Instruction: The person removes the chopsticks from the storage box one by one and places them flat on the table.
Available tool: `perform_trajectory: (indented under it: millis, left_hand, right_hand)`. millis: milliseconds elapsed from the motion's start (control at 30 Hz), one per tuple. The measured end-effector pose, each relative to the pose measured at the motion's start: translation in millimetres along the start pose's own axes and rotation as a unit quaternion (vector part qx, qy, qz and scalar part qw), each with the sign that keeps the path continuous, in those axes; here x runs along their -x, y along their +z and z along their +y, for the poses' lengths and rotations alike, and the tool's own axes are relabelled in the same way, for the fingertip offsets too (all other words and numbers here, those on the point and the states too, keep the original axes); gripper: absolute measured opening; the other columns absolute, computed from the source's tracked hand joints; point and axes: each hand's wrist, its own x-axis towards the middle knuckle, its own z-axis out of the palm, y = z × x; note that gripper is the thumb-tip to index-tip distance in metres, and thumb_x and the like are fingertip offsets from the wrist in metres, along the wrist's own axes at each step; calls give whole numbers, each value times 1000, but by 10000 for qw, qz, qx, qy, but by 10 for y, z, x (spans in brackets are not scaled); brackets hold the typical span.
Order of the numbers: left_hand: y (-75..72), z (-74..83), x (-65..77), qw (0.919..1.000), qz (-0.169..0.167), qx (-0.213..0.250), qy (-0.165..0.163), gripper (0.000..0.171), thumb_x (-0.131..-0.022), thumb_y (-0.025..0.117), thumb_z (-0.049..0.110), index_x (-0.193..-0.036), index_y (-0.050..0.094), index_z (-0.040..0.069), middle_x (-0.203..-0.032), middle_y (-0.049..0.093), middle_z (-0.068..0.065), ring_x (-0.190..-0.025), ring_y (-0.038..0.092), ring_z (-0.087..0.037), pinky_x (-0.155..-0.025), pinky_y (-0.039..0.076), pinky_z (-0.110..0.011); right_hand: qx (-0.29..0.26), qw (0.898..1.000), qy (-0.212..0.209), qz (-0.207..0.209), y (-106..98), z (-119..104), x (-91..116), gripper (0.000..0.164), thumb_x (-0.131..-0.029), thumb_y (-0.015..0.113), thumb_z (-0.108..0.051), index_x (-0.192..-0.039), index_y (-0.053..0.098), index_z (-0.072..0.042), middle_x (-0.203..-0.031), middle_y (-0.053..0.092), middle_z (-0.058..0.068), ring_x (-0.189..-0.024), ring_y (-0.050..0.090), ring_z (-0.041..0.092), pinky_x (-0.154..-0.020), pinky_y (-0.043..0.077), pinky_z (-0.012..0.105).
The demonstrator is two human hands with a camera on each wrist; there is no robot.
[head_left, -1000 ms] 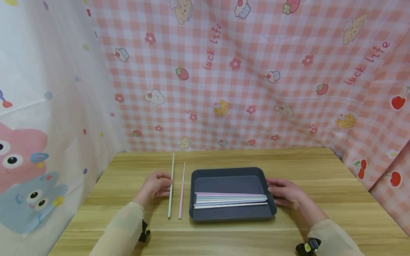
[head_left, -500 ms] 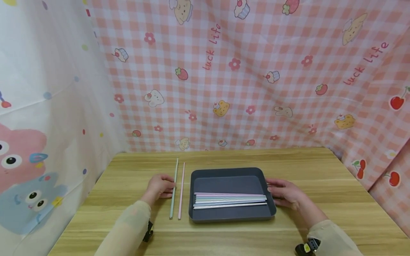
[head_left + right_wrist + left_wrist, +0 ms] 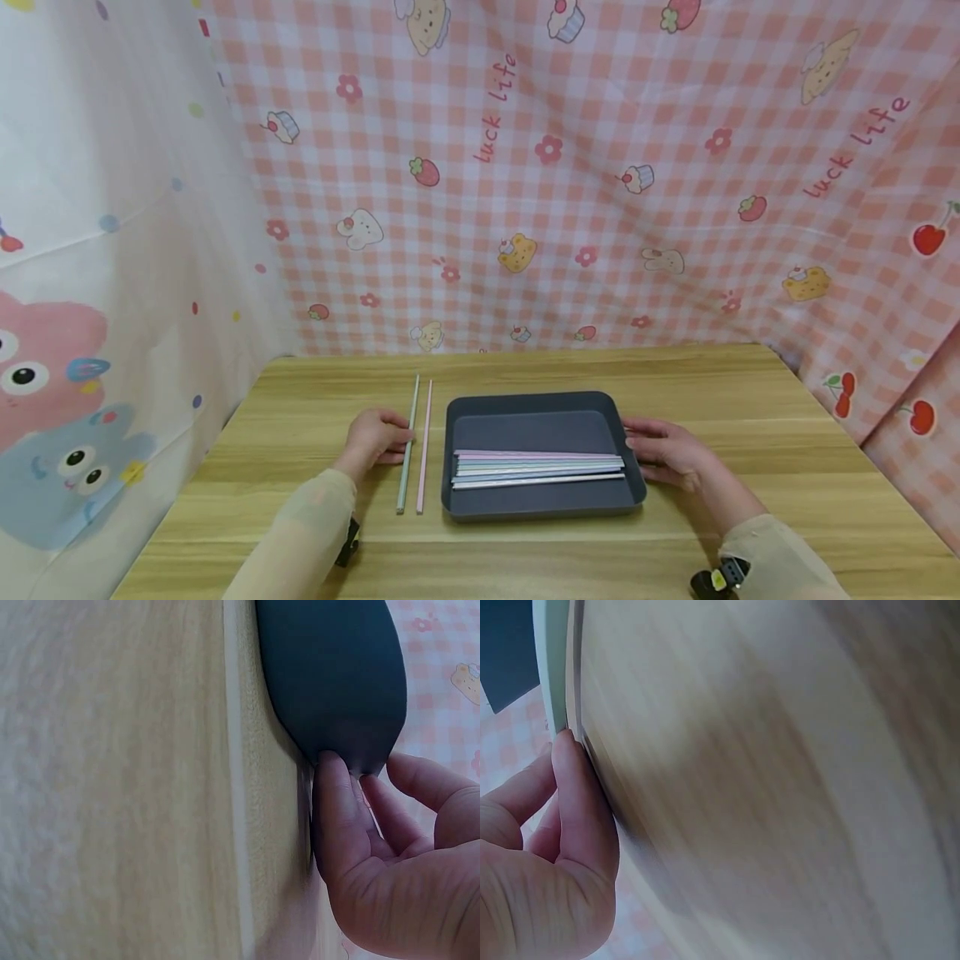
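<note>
In the head view, two long chopsticks lie nearly parallel on the table, pointing away from me: a pale green chopstick [image 3: 407, 471] and, just right of it, a pink chopstick [image 3: 424, 454]. My left hand [image 3: 377, 437] pinches the green one about midway from its left side; in the left wrist view fingertips meet at the green chopstick [image 3: 553, 667]. Right of the pair sits a dark grey tray [image 3: 540, 504]. Several pink, green, blue and white chopsticks [image 3: 538, 468] lie sideways inside it. My right hand [image 3: 669, 452] touches the tray's right wall and rim with fairly straight fingers.
The wooden table [image 3: 570, 562] extends around the tray, with its far edge close to a pink checked cloth [image 3: 600, 208]. A white patterned cloth [image 3: 172, 275] hangs on the left side. Each wrist carries a small black camera [image 3: 722, 577].
My left hand has moved slightly right with the green chopstick, bringing it closer to the pink one and lower at its far end. My right hand and the tray have kept their places.
</note>
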Motion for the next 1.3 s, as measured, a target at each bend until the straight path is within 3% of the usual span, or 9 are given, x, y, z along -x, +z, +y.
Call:
perform_trajectory:
  millis: [600, 1300]
  left_hand:
    - [55, 1, -10, 9982, 246, -502, 231, 19, -82, 75, -5, -97, 64, -7, -72, 64, -11, -61, 61, -17, -53, 57, -31]
    - [60, -1, -16, 9979, 310, -539, 162, 18, -81, 77, -2, -94, 64, -4, -72, 62, -12, -60, 60, -17, -53, 57, -32]
  right_hand:
    - [94, 9999, 1, 59, 7, 2, 5, 59, -97, 62, -7, -149, 35, 6, -116, 66, 5, -96, 64, 14, -79, 55, 33]
    - [205, 9998, -19, 82, 18, -5, 29, 60, -97, 62, -9, -149, 35, 6, -119, 66, 7, -96, 64, 13, -79, 55, 33]
